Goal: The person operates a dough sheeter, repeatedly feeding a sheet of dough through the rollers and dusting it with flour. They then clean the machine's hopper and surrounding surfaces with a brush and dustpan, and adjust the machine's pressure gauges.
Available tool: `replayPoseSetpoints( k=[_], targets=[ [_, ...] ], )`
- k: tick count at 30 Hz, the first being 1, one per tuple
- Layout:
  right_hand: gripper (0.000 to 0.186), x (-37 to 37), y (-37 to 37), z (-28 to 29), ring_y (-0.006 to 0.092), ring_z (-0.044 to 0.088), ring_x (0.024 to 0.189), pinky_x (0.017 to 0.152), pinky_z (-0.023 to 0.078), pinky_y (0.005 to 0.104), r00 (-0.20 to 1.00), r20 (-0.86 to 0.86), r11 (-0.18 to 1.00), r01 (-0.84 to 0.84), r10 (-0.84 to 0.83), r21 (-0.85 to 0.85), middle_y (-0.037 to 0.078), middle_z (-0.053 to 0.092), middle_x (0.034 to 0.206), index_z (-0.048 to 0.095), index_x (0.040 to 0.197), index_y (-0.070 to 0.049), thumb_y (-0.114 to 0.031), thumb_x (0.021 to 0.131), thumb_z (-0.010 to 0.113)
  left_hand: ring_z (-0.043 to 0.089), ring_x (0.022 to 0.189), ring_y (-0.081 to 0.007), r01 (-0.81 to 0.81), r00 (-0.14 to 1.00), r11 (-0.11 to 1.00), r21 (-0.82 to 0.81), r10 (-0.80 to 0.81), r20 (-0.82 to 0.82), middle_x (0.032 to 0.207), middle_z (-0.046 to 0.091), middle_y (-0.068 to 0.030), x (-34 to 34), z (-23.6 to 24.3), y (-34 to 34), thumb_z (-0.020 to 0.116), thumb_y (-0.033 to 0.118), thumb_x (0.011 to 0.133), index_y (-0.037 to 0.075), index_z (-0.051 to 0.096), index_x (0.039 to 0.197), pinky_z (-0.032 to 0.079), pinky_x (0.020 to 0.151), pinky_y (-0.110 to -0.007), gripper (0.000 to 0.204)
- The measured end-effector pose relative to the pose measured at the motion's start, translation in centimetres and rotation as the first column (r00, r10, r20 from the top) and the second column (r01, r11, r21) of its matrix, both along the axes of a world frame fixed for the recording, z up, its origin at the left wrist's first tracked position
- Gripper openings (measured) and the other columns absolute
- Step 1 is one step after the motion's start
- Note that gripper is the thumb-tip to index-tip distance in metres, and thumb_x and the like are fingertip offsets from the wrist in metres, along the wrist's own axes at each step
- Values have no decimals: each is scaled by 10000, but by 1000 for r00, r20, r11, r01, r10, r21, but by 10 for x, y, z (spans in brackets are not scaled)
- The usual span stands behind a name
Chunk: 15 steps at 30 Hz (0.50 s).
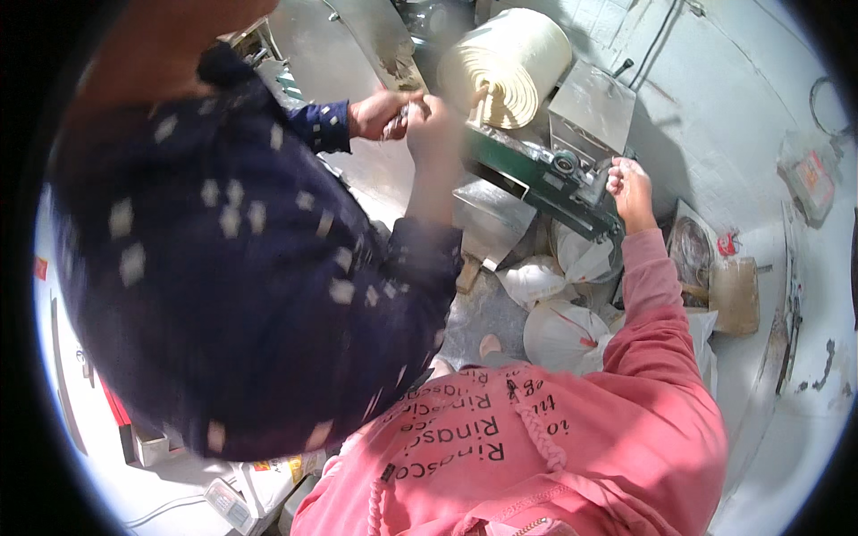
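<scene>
My right hand (629, 186) is closed at the right end of a green metal machine (509, 165), beside a grey cylindrical part (592, 189). Its curled fingers seem to grip a handle there, though the grip is partly hidden. My left hand is out of sight behind a co-worker in a dark blue, white-patterned top (250, 268). A large cream roll (509, 67), which looks like rolled-up dough sheet, rests on the machine's far side. Left of the roll, the co-worker's hands (407, 116) are close together; what they hold, if anything, is unclear.
The co-worker's body fills the left side, close to me. White sacks (567, 335) stand on the floor below the machine. A brown block-shaped package (734, 295) leans by the white wall (742, 116) at right. A shiny metal box (592, 107) sits beside the roll.
</scene>
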State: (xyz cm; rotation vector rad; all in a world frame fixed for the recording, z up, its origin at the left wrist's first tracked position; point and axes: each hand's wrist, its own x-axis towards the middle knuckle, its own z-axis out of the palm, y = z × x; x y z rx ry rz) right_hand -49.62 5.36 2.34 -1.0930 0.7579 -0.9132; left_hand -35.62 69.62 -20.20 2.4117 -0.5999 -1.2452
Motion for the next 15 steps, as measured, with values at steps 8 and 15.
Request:
replayPoseSetpoints(
  k=[8,15],
  targets=[
    [130,-95,111,-132,114,514,606,506,461,222,991,-76,830,134,-111,542,64,540,750,562,897,5,-106,840,527,597,980,-271,-352,933,817,-456,267,-241,1091,610,-195,-23,61,-43,650,270,804,-10,535,1199,470,801,-355,497],
    [189,-143,44,-149,294,553,882,729,447,417,897,-229,841,436,-378,319,137,594,919,593,902,-28,-179,794,561,616,956,-324,-105,994,887,-449,103,-28,1068,616,-180,-12,86,-77,655,264,779,44,577,1157,488,794,-381,445]
  ],
)
